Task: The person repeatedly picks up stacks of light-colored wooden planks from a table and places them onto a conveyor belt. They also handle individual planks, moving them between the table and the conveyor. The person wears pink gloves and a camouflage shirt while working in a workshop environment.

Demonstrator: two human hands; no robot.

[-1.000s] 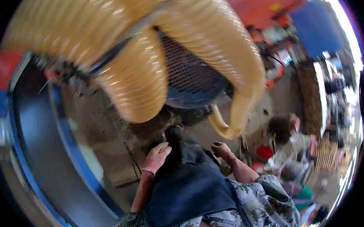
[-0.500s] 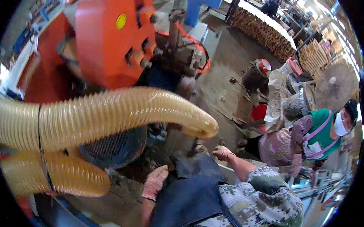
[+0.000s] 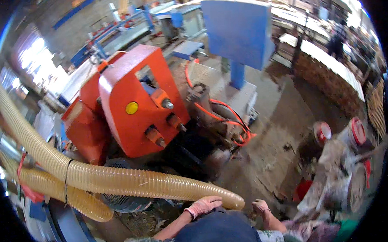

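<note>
My left hand (image 3: 206, 205), in a pinkish-white work glove, is at the near side of a ribbed yellowish hose (image 3: 157, 182), close to its end. The fingers are stretched out; whether they touch the hose or only overlap it in view, I cannot tell. To the right of the hose end is my right hand (image 3: 260, 206), also gloved, with its fingers curled closed. What it holds, if anything, is hidden. A dark apron (image 3: 218, 232) covers my front, below both hands. Beyond the hose stands an orange-red machine housing (image 3: 120, 120) with a yellow round sticker and protruding bolts.
A blue box on a post (image 3: 237, 32) stands beyond the machine, near orange cables (image 3: 246, 136). At right are red-rimmed buckets (image 3: 357, 131) and dusty sacks (image 3: 324, 171). Stacked wood (image 3: 326, 78) lines the back right. Part of a co-worker's green garment (image 3: 348, 230) shows at lower right.
The view has swung upward, bringing in more of the workshop. My left hand has moved right, nearer the hose end and my right hand. The co-worker has mostly dropped out of view.
</note>
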